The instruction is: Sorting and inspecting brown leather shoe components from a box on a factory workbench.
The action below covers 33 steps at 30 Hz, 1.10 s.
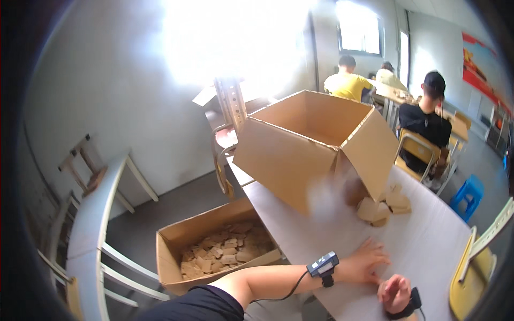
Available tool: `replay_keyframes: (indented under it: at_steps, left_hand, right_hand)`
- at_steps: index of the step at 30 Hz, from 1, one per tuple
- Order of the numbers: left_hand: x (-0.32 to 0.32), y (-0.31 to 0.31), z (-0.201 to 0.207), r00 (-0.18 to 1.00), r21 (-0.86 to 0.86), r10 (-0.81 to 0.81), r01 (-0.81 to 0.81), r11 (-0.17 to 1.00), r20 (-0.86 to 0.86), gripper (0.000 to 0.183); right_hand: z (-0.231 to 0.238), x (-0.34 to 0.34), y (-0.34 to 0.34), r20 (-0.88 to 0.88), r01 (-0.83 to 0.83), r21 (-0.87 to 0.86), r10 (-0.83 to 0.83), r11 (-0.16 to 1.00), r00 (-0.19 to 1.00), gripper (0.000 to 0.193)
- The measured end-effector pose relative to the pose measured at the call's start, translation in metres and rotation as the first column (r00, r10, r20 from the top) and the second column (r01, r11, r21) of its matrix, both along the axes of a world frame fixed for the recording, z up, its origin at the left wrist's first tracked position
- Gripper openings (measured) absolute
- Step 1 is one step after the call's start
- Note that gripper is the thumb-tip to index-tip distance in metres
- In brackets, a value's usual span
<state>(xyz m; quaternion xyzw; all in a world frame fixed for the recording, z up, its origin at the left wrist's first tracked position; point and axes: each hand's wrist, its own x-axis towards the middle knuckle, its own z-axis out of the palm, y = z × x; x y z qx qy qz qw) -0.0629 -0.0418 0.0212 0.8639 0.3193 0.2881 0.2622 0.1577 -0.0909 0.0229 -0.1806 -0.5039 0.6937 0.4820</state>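
Observation:
My left hand (367, 261) reaches over the pale table with its fingers apart, and no object shows in it. Close beside it, nearer the front edge, my right hand (395, 293) has its fingers curled in; whether anything is inside them is hidden. Both wrists wear dark straps, the left with a small device. Beyond my hands lies a loose cluster of small tan cardboard pieces (372, 211). It sits beside a large open cardboard box (284, 160), whose flaps hang outward. A whitish and brown blur (326, 198) at the box's near side is too smeared to name.
Left of the table stands a lower open carton (166, 262) with many brown pieces inside. A yellow chair (474, 267) is at the right edge, a blue stool (468, 195) behind it. Several people sit at tables farther back. A white-legged table (88, 230) stands at far left.

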Motion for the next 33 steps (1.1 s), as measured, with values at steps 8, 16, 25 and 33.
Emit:
replay_keyframes:
  at_steps: [8,16,25,33]
  left_hand:
    - [-0.006,-0.002,0.017,0.996,-0.048,-0.04,0.036,0.998,-0.074,0.018]
    - [-0.006,-0.007,0.022,0.989,0.064,-0.119,0.113,0.991,0.091,0.01]
    - [-0.006,-0.011,0.025,0.975,0.103,-0.199,0.19,0.976,0.094,0.009]
    - [-0.005,-0.014,0.029,0.982,0.099,-0.176,0.168,0.981,0.073,0.011]
  right_hand:
    - [0.013,-0.001,-0.017,0.278,-0.018,0.067,-0.001,0.998,0.961,0.06]
    - [0.018,-0.008,-0.024,0.386,0.032,0.214,-0.115,0.976,0.916,0.058]
    - [0.019,-0.011,-0.028,0.395,0.016,0.239,-0.112,0.971,0.912,0.058]
    - [0.021,-0.012,-0.031,0.463,-0.108,0.221,-0.006,0.969,0.886,0.056]
